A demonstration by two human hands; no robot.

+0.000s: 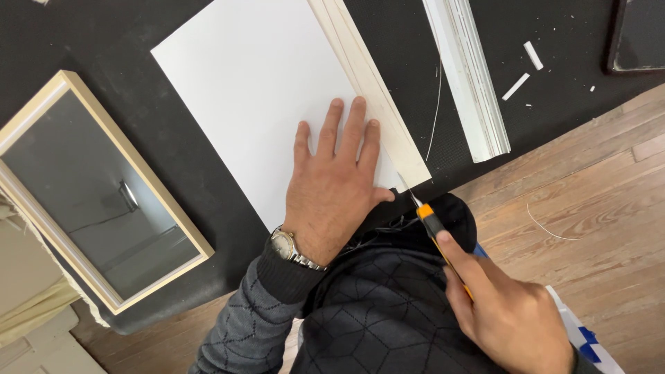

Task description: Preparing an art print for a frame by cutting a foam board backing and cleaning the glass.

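- Left hand (pixel 332 190) lay flat on the white board (pixel 263 90), fingers (pixel 357 128) spread slightly, tips touching the straightedge (pixel 370 86). Good: the downward load sat right beside the cut line.
- Right hand (pixel 506 312) gripped the yellow knife (pixel 433 225), fingers wrapped round the handle, index along the top. Blade tip met the board at its near corner, by the straightedge's end.
- Board lay on the black worktop (pixel 138 138), near edge close to the worktop's front edge.
- Judgement: the cut looked at or near its exit, where a blade tends to jump. A low blade angle and light pressure would have served best.
- Left thumb (pixel 384 195) sat just beside the blade path; risky, better tucked in.
- Framed glass (pixel 97 194) lay left, well apart. White mouldings (pixel 471 83) and offcuts (pixel 523 69) lay right of the board.
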